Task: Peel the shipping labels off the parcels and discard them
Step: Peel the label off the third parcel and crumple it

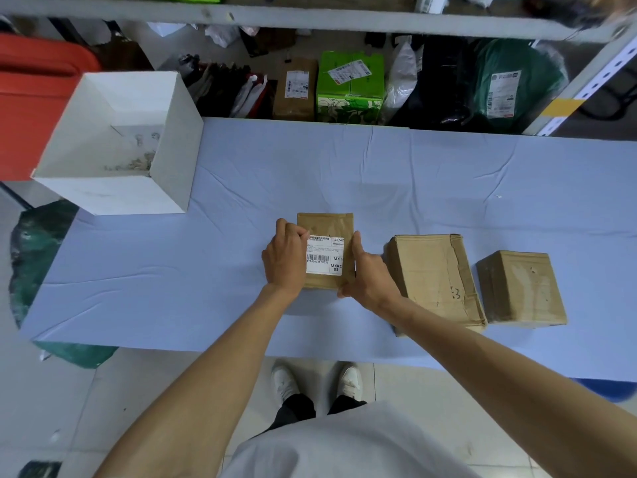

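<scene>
Shows label (324, 255) stuck flat on top of parcel (325, 222), near table's (448, 184) front edge, about mid-length. Likely thin paper, light, tears easily; best lifted at a corner, pulled low and slow. Reads parcel as small stiff cardboard, probably light and prone to sliding, so needs bracing. Finds left hand (286, 257) curled at label's left edge, fingertips near top-left corner; cannot tell if pinching. Has right hand (368, 274) gripping parcel's right side, thumb along edge. Puts second parcel (434, 277) just right, third parcel (520, 288) beyond, white box (117, 198) at far-left corner, probably for discards.
</scene>
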The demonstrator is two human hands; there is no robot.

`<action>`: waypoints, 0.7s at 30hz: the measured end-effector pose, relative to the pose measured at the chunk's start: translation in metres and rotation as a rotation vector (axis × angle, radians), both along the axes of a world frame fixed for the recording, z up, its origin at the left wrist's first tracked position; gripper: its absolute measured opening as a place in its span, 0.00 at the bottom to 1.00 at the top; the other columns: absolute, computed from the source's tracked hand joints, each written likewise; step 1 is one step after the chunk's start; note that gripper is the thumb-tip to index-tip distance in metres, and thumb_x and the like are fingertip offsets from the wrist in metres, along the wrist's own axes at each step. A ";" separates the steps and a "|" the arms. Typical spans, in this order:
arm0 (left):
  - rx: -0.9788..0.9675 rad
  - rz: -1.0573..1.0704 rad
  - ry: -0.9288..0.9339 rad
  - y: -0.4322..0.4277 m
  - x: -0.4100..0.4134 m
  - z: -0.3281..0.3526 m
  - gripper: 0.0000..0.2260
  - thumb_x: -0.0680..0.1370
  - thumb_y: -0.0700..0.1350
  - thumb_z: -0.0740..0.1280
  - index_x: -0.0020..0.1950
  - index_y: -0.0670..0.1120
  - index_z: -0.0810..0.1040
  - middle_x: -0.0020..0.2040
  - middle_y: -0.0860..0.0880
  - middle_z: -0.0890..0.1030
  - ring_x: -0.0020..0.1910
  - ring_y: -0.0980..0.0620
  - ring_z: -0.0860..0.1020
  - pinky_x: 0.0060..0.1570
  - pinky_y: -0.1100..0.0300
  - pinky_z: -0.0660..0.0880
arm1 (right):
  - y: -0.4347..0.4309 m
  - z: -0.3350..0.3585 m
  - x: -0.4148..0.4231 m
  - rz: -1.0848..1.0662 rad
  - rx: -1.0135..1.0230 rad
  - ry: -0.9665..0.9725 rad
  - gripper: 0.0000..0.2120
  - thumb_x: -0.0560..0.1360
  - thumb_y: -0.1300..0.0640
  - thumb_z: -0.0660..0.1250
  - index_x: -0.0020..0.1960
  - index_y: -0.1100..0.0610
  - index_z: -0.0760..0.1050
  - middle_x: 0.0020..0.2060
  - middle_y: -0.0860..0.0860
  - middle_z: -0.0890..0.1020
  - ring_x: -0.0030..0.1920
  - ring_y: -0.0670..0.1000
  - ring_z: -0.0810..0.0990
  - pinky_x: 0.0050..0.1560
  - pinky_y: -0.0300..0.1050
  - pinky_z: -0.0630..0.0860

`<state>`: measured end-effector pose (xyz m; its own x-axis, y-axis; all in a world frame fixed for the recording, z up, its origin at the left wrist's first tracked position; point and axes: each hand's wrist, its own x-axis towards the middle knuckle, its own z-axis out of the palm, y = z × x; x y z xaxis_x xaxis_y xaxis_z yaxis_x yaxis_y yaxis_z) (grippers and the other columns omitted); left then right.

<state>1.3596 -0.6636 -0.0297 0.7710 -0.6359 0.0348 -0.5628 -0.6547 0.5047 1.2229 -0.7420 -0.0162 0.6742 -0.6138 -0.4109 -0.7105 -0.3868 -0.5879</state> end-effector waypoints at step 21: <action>-0.401 0.031 0.394 0.016 0.001 -0.005 0.04 0.75 0.45 0.70 0.48 0.52 0.77 0.51 0.55 0.76 0.46 0.62 0.78 0.44 0.73 0.73 | 0.000 -0.004 0.000 -0.007 -0.021 0.004 0.57 0.65 0.64 0.77 0.78 0.58 0.38 0.58 0.58 0.77 0.57 0.58 0.77 0.55 0.48 0.76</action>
